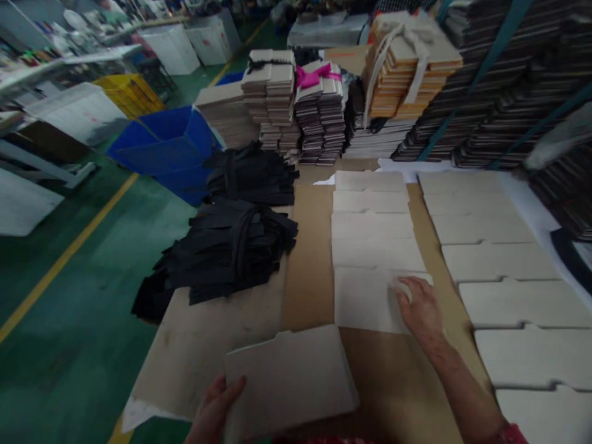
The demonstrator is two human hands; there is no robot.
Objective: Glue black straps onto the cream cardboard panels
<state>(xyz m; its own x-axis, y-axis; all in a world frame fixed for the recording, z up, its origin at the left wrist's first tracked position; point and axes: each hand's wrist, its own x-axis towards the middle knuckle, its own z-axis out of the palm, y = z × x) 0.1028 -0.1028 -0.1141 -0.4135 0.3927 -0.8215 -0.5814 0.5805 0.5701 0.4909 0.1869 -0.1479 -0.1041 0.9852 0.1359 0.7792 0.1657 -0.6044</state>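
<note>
In my left hand (217, 404) is a small stack of greyish cardboard panels (291, 382), gripped at its left edge with the thumb on top. The top panel has a small raised tab on its far edge. My right hand (419, 305) is over the right part of the nearest cardboard panel (365, 299) in the middle column. Its fingers are bent but apart, with the fingertips at or just above the panel. Beyond it, more panels (372, 225) lie overlapped in a row leading away from me.
On the right runs a second column of overlapped panels (531, 302). Black fabric strips (231, 246) are heaped at the left. Tied cardboard bundles (319, 111) and strapped dark stacks (490, 92) stand at the back. A blue bin (161, 142) sits on the green floor beside the brown table surface (308, 259).
</note>
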